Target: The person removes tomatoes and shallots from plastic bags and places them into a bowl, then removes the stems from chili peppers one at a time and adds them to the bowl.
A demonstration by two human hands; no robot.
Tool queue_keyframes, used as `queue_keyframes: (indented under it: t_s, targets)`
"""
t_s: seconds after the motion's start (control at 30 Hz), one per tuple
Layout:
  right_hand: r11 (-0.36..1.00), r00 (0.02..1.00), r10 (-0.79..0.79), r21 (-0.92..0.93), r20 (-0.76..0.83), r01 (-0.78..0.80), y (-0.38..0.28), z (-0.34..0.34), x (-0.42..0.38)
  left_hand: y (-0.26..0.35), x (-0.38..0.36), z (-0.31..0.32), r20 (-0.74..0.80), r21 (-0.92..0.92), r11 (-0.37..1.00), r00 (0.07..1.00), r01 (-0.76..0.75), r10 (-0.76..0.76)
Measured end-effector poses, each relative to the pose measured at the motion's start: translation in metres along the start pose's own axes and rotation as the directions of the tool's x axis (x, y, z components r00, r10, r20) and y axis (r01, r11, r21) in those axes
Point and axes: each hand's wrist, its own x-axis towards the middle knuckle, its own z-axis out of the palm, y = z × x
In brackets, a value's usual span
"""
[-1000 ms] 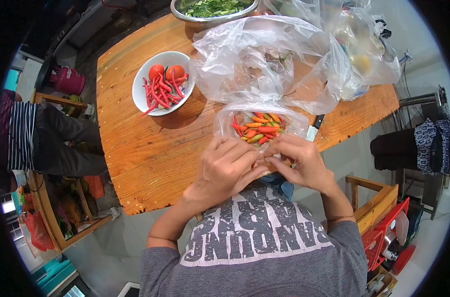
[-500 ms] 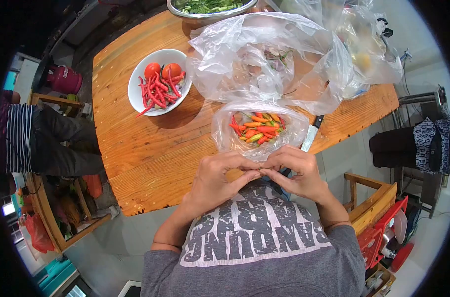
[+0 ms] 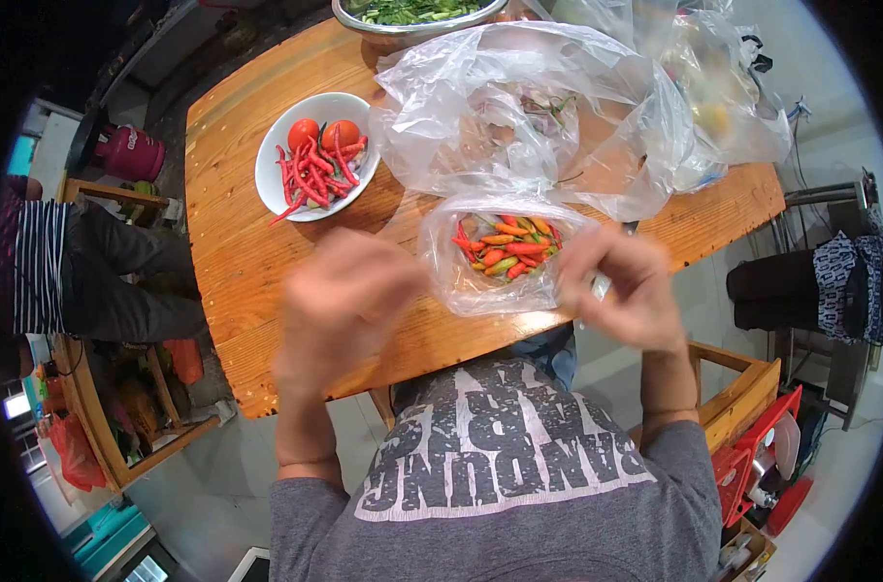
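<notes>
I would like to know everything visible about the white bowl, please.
The white bowl is round, smooth and slightly shiny, perhaps ceramic. It stands upright on the wooden table, beyond the blurred left hand, and neither hand appears to touch it. Inside, two tomatoes lie at the far side, with long red chillies nearer; one pokes over the near rim.

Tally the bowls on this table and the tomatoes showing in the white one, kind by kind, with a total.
White bowl: 1
Bowl of greens: 1
Tomatoes: 2
Total: 4
</notes>
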Motion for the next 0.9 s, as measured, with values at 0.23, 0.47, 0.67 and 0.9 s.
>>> queue_keyframes:
  t_s: [0.23,0.47,0.67,0.9]
  targets:
    - [0.456,0.821,-0.557,-0.872,-0.125,0.176,0.0,-0.03,0.064,-0.093,0.014,-0.022,-0.26,0.383,0.914,0.965,0.133,-0.032]
    - [0.738,0.989,-0.132,-0.659,0.073,0.147,0.016,0.021,0.03,-0.101,0.0,-0.008,-0.272,0.217,0.956,0.952,0.199,-0.137]
    - [0.535,0.967,-0.244,-0.821,0.075,0.199,0.078,0.055,0.041,-0.077,0.003,-0.004,-0.344,0.262,0.957,0.938,0.128,-0.031]
    - [0.83,0.976,-0.211,-0.52,0.044,0.203,0.04,0.029,0.022,-0.002,-0.004,0.021,-0.172,-0.155,0.965,0.956,0.213,-0.239]
